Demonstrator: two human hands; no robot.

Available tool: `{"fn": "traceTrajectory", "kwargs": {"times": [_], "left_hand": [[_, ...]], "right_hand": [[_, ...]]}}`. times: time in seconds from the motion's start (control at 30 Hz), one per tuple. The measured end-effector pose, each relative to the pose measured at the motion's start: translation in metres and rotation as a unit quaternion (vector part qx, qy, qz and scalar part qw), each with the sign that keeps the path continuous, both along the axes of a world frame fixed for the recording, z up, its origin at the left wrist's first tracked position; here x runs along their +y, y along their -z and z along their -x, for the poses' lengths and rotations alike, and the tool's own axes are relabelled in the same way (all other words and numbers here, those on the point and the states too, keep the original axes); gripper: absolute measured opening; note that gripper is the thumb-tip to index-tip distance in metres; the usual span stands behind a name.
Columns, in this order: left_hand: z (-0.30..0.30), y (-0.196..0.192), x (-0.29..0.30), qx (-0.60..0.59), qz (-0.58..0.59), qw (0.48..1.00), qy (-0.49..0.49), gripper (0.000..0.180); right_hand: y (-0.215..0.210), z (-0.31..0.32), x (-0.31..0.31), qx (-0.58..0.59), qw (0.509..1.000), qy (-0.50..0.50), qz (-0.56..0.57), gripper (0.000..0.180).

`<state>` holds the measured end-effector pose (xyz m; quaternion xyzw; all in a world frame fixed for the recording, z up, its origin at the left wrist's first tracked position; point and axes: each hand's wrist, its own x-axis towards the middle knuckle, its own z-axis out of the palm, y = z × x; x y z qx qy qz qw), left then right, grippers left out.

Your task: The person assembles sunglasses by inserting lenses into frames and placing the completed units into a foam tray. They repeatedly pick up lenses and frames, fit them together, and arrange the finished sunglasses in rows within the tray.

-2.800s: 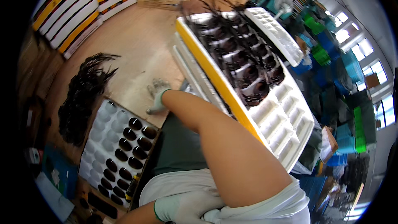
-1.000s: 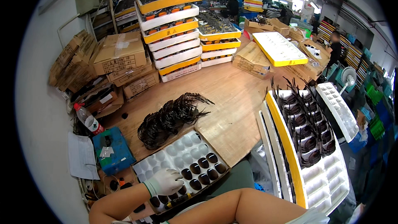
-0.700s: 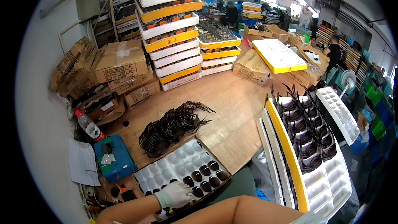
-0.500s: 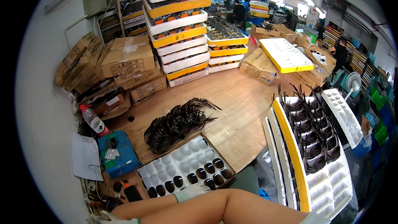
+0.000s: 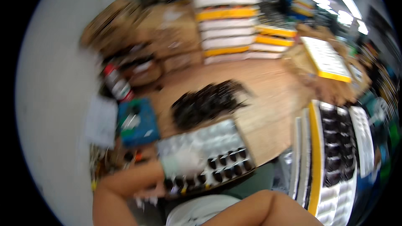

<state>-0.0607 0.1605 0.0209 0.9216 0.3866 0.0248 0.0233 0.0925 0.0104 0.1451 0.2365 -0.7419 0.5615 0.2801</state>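
Observation:
My left hand (image 5: 186, 161), in a pale glove with bare forearm behind it, is over the left middle of a lens tray (image 5: 197, 136). Motion smears its fingers, so I cannot see whether it holds anything. Dark sunglass lenses (image 5: 228, 171) fill the tray's near rows, and its far rows show pale hollows. My right forearm (image 5: 251, 209) crosses the lower edge, bent at the elbow. The right hand itself is out of view. Beyond the tray lies a heap of dark, thin curved pieces (image 5: 205, 104), too blurred to name.
At right stands a yellow-and-white foam tray (image 5: 316, 155) of dark sunglasses, beside other stacked trays. A blue box (image 5: 138, 121) and a red-capped bottle (image 5: 118, 83) sit at left. Cartons (image 5: 167, 29) and tall stacked trays (image 5: 228, 14) line the back.
The whole view has shifted and blurred. My left hand has moved from the tray's near edge farther over it. My right hand, at the lower left before, has left the view.

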Motion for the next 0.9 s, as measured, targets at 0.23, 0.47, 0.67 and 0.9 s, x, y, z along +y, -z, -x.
{"fn": "traceTrajectory", "kwargs": {"times": [0.23, 0.47, 0.67, 0.9], "left_hand": [[0.059, -0.094, 0.025, -0.217, -0.227, 0.943, -0.11, 0.012], [0.049, -0.145, 0.033, -0.228, -0.267, 0.931, -0.102, 0.015], [0.026, -0.2, 0.042, -0.226, -0.313, 0.918, -0.091, 0.022], [0.0, -0.284, 0.005, -0.088, -0.319, 0.933, -0.144, 0.028]], "right_hand": [[0.033, -0.009, 0.017, 0.022, 0.977, -0.15, 0.149, 0.024], [0.021, 0.018, 0.047, -0.044, 0.942, -0.316, 0.101, 0.036], [0.053, 0.036, 0.059, -0.18, 0.89, -0.416, -0.052, 0.047], [0.087, 0.048, 0.015, -0.163, 0.927, -0.335, 0.031, 0.054]]}}
